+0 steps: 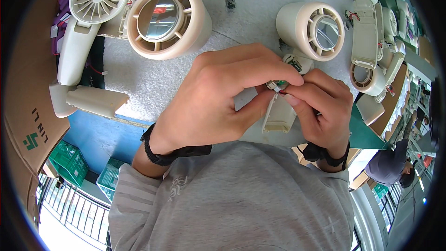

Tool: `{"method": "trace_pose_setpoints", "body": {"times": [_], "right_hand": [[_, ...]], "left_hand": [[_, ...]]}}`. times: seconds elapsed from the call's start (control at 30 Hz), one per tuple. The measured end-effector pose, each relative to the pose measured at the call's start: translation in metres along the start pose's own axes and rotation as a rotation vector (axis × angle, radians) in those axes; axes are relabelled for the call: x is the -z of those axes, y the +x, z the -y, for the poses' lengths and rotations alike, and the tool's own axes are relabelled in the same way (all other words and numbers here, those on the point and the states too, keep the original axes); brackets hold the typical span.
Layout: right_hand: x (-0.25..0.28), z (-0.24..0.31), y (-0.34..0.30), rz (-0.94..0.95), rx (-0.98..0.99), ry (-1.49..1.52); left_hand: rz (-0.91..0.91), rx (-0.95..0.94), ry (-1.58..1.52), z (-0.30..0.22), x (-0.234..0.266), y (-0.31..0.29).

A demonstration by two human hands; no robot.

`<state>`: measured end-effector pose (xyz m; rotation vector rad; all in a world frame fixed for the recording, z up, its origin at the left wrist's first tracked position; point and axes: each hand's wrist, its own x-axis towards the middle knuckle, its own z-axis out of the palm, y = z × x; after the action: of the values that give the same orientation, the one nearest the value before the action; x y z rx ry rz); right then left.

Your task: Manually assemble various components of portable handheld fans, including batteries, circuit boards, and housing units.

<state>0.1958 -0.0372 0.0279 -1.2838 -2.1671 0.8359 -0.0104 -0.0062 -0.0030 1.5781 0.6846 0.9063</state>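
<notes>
My left hand (pixel 223 88) has thumb and index finger closed around a small green circuit board (pixel 280 83) with a white connector. Close against it, my right hand (pixel 325 104) pinches a thin red wire (pixel 282 92) at that connector; its plug is mostly hidden by the fingertips. Under the fingers is an opened cream handle shell (pixel 279 114) of a handheld fan. A round cream fan head (pixel 311 31) with a mirror-like centre lies just beyond my hands. Between it and my fingers a small white part with a dark board (pixel 294 63) shows.
A larger fan head (pixel 169 21) lies farther left on the grey mat (pixel 144 81). At the far left are a whole handheld fan (pixel 88 23), a loose shell (pixel 97 100) and a cardboard box (pixel 28 97). Fan shells with wires (pixel 365 32) crowd the right. A person (pixel 390 165) is at far right.
</notes>
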Motion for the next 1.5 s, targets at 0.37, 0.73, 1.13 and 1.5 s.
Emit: {"method": "trace_pose_setpoints", "body": {"times": [0.37,0.73,1.13,1.5], "right_hand": [[0.005,0.001,-0.001,0.009,-0.059,0.074],[0.0,-0.006,-0.001,-0.091,0.007,0.071],[0.003,0.0,-0.001,-0.024,-0.003,0.021],[-0.008,0.0,-0.005,-0.26,0.031,0.008]], "left_hand": [[-0.025,0.138,-0.151,-0.005,0.0,-0.003],[-0.052,0.122,-0.115,-0.006,-0.002,-0.002],[-0.076,-0.006,0.062,-0.003,-0.003,-0.001],[-0.13,-0.087,0.205,-0.001,-0.01,0.0]]}}
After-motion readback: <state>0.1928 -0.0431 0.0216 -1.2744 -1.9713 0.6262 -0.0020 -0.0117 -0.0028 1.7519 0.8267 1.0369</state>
